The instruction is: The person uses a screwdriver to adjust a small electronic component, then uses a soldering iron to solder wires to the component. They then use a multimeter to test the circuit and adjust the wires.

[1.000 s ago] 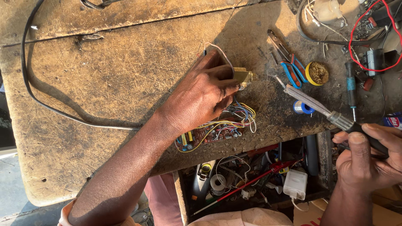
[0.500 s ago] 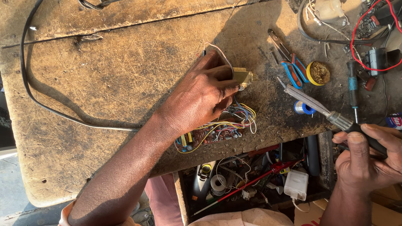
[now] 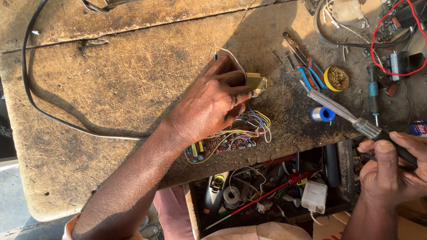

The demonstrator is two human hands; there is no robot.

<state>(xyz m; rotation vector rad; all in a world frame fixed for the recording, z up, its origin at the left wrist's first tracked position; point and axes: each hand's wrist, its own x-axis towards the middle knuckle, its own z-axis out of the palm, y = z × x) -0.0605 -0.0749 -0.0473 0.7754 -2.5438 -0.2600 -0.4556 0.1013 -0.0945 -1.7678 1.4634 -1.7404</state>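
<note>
Soldering iron (image 3: 356,118), a long tool with a flat grey metal shaft and a dark handle, lies slanted at about 3 o'clock in the view, its tip pointing up toward 10 o'clock above the worn brown wooden desk (image 3: 133,80). Right hand (image 3: 391,171), at 4 o'clock, has its fingers wrapped tight around the handle, thumb laid along the top. Just below the shaft stands a small blue spool of solder wire (image 3: 322,114); just above the tip lie blue-handled pliers (image 3: 307,66) and a round yellow tin of brown flux (image 3: 337,78). Left hand (image 3: 213,106), at the centre, presses down on a small brass-coloured metal component (image 3: 257,83), fingers closed together over it and a thin white wire (image 3: 231,60) arching over the knuckles. Directly beneath that hand, toward 6 o'clock, rests a red circuit board (image 3: 222,146) with a tangle of multicoloured wires. A black cable (image 3: 40,106) loops across the desk at 9 o'clock. An open drawer (image 3: 267,195) of assorted parts sits at 6 o'clock, and a red wire (image 3: 382,53) curls at 2 o'clock.
</note>
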